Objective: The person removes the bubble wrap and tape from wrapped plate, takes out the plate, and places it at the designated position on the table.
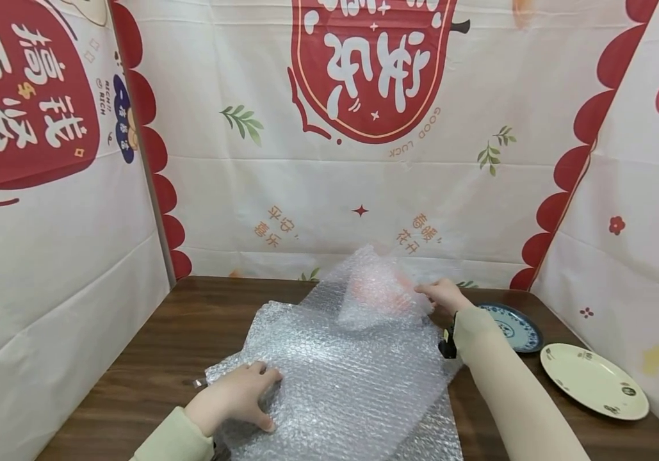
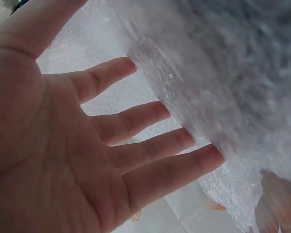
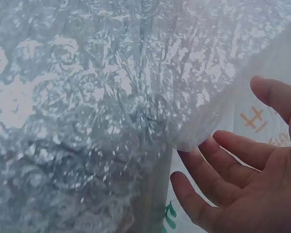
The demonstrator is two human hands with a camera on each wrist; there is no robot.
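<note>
- White cloth panels (image 1: 329,186), creased and printed in red, orange and green, close off the back and both sides.
- Dark brown wood-grain table (image 1: 150,346) stands against them; a broad strip of its surface shows left of the work, a narrower one on the right.
- Bubble wrap (image 1: 341,378), clear, glossy and dimpled, covers the middle of the table in overlapping layers with uneven edges, reaching toward the front.
- At its far end rises a thin, translucent flap (image 1: 358,317). A reddish shape (image 1: 387,291) shows through the plastic; what it is, I cannot tell.
- Cream plate (image 1: 594,381), smooth and shallow with small dark motifs, lies near the table's right edge.
- Blue plate (image 1: 510,328), patterned, with a dark rim, lies just behind it, partly screened by the right arm.
- Left hand (image 1: 239,394): spread wide, fingers nearly straight, tips touching the wrap's left side, thumb apart.
- Right hand (image 1: 446,296): extended to the flap's right edge, fingers loosely bent at a corner of plastic, thumb standing off; no grip noted.
</note>
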